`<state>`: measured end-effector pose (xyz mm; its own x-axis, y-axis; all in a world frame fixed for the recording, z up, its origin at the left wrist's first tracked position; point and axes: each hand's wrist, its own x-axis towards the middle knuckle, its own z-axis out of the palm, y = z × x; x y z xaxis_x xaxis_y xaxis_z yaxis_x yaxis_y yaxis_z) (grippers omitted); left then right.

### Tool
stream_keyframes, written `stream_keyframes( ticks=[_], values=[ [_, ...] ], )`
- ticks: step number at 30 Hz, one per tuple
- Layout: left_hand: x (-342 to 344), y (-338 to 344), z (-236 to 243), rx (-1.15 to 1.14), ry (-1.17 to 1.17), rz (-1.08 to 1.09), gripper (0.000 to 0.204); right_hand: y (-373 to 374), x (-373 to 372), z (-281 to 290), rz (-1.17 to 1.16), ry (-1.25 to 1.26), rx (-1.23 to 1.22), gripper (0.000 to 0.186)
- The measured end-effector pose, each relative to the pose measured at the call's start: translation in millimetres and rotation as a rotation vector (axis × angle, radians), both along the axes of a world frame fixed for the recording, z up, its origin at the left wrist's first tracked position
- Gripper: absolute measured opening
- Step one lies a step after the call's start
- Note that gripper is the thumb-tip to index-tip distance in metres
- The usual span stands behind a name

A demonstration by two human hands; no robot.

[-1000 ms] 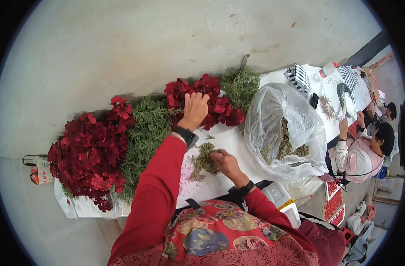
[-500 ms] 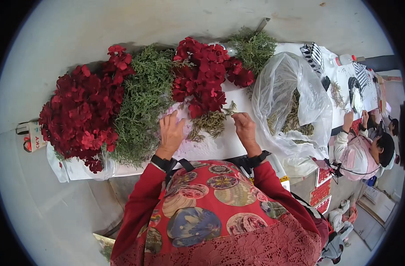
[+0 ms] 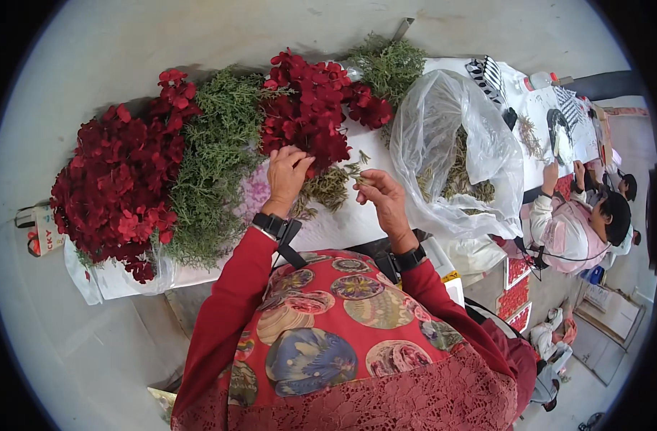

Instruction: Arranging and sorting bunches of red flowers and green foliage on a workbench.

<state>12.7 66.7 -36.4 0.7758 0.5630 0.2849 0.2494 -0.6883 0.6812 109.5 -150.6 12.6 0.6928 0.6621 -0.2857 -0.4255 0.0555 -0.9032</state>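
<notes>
My right hand [image 3: 386, 200] pinches a small dried greenish-brown sprig [image 3: 355, 171] between thumb and fingertips, held just above the white table. Beside it lies a small heap of similar dried sprigs [image 3: 326, 189]. At the lower edge of a bunch of dark red flowers [image 3: 307, 111], my left hand [image 3: 286, 176] has its fingers drawn together. Whatever is between those fingertips, if anything, is hidden. Just left of that hand spreads a bundle of green leafy sprigs [image 3: 217, 154].
A larger mass of red flowers [image 3: 116, 183] fills the left end. To the right stands an open clear plastic bag [image 3: 454, 108] of dried sprigs. More greenery [image 3: 387, 68] lies at the back by the wall. A co-worker [image 3: 569, 230] works at the table's far right.
My left hand has moved up from the table to the red flowers, its fingers closing together. My right hand has come left and turned inward, still with a sprig. The whole view has shifted slightly.
</notes>
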Motion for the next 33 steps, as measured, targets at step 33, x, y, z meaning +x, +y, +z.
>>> stream_keyframes(
  ticks=[33],
  values=[
    [-162, 9, 130, -1.219, -0.305, -0.09, 0.011, 104, -152, 89, 0.133, -0.719, 0.085, 0.032]
  ],
)
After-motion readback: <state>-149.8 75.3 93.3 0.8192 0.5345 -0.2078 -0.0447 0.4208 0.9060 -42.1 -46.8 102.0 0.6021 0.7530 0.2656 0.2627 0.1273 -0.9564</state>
